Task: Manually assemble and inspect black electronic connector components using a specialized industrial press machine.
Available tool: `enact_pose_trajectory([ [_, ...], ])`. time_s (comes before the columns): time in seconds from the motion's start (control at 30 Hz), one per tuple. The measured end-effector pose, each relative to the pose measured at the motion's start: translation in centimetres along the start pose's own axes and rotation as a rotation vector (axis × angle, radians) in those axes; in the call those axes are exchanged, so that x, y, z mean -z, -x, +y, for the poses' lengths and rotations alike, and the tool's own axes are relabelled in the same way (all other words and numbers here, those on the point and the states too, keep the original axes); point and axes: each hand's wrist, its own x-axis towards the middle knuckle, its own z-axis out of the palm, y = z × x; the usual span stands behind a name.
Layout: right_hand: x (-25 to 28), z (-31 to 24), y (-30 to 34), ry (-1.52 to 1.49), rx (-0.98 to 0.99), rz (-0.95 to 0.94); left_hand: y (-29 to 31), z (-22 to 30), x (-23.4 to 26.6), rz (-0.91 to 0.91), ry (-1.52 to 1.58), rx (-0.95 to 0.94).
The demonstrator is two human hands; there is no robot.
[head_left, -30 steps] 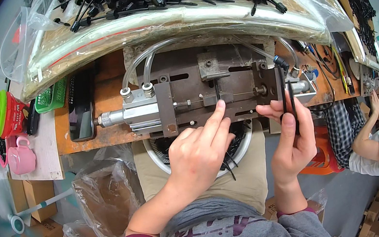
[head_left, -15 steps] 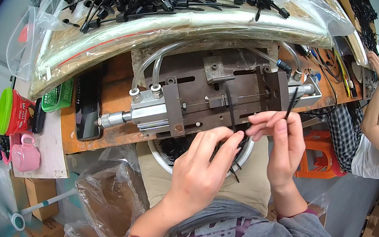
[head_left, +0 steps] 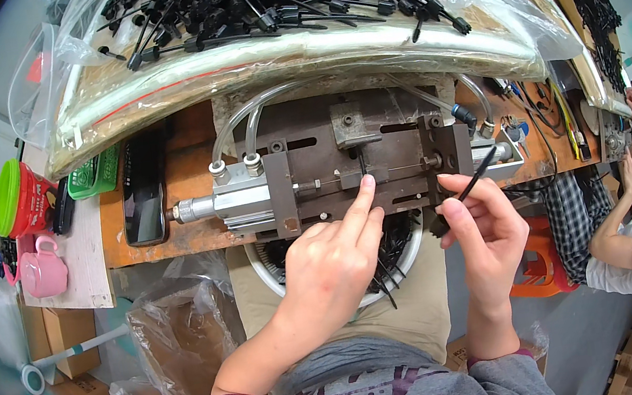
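Observation:
My left hand (head_left: 330,265) reaches over the front of a metal clamping fixture (head_left: 398,144), its index finger stretched out and the other fingers partly curled. That fingertip touches the small centre block, where a black thin-stemmed plastic part (head_left: 362,159) lies pointing away from me. To the right, my right hand (head_left: 489,233) pinches another black plastic part (head_left: 480,170) between thumb and fingers; its stem slants up to the right. A white-rimmed round container (head_left: 265,275) on my lap holds several similar black parts, partly hidden by my left hand.
Silver air cylinders (head_left: 241,200) with clear hoses flank the fixture. Behind it, a plastic-covered tray (head_left: 295,57) bears a heap of black parts. At left are a phone (head_left: 144,192), a pink cup (head_left: 43,269) and a red tub (head_left: 26,196). A co-worker (head_left: 626,249) sits at right beside an orange stool (head_left: 534,263).
My left hand has moved forward from pinching a black part to touching the centre block with its index finger. My right hand has drawn apart to the right. The cylinder tips have moved inward.

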Motion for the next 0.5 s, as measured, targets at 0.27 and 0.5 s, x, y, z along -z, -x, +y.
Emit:
enact_pose_trajectory([
  [0.27,-1.0,-0.8,-3.1,-0.273,-0.192,-0.346,-0.6,0.8,2.4,0.342,0.32,-0.203],
  [0.5,1.6,-2.9,-17.1,0.613,0.708,0.024,0.9,0.3,1.4,0.241,0.28,-0.002],
])
